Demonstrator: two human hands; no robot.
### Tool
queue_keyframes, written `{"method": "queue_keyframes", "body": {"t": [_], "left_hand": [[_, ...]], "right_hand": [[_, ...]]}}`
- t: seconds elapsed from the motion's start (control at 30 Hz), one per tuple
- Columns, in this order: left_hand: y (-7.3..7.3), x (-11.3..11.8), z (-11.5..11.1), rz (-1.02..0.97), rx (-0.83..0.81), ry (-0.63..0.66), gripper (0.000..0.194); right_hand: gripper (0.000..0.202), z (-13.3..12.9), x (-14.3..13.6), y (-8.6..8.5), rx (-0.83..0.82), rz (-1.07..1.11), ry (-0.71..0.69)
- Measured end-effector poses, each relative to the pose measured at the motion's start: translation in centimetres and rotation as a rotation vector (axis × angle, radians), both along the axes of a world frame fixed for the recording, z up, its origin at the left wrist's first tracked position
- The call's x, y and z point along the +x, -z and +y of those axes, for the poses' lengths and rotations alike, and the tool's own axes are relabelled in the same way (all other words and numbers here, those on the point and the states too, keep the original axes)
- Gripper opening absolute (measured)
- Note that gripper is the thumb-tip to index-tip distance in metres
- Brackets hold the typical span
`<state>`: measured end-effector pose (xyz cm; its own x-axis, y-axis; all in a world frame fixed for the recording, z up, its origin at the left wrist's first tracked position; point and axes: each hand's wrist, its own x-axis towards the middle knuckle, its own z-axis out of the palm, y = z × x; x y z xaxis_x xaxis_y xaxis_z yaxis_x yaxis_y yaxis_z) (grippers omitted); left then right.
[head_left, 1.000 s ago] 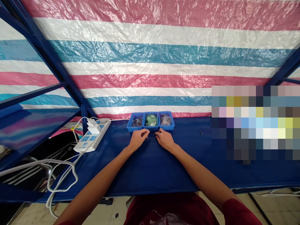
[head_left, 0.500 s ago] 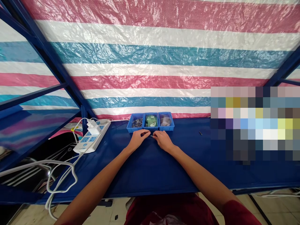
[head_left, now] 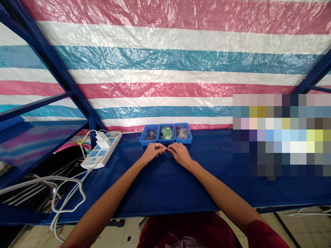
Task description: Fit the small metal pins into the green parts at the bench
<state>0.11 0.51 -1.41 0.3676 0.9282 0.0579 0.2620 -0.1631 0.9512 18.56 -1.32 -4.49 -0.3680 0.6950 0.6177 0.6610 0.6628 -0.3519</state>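
My left hand (head_left: pixel 153 152) and my right hand (head_left: pixel 181 154) meet fingertip to fingertip just in front of three blue bins. Between them shows a tiny thin rod (head_left: pixel 167 148), pinched by my right fingers. The left thumb and forefinger are pressed together at its other end; what they hold is too small to make out. Many dark and silver slim pieces (head_left: pixel 151 134) fill the left bin (head_left: pixel 142 139). The middle bin (head_left: pixel 167 141) has a green bag (head_left: pixel 166 132) with pale pieces, and the right bin (head_left: pixel 184 141) a clear plastic bag (head_left: pixel 182 132).
A short dark rod (head_left: pixel 221 146) lies on the blue table (head_left: pixel 170 189) to the right. A white power strip (head_left: pixel 101 151) with a plugged-in adapter (head_left: pixel 102 140) and loose white cables (head_left: pixel 82 193) occupies the left side. Blurred blocks hide the far right. Striped sheeting (head_left: pixel 165 62) hangs behind.
My fingertips have come together. The left hand has moved slightly right to the thin rod in my right fingers, and less of the rod shows.
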Motion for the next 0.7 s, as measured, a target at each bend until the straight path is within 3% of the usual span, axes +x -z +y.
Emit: {"method": "queue_keyframes", "body": {"t": [0.2,0.5,0.7], "left_hand": [[0.1,-0.4,0.5,-0.043,-0.006,-0.065,0.034],[-0.4,0.6,-0.6,-0.225,0.022,-0.186,0.038],[-0.1,0.9,-0.7,-0.207,0.073,-0.223,0.032]], "right_hand": [[0.022,-0.1,0.2,-0.3,-0.070,0.171,0.049],[0.017,-0.5,-0.4,-0.9,-0.347,0.585,0.062],[0.020,-0.8,-0.9,-1.0,-0.435,0.627,0.020]]}}
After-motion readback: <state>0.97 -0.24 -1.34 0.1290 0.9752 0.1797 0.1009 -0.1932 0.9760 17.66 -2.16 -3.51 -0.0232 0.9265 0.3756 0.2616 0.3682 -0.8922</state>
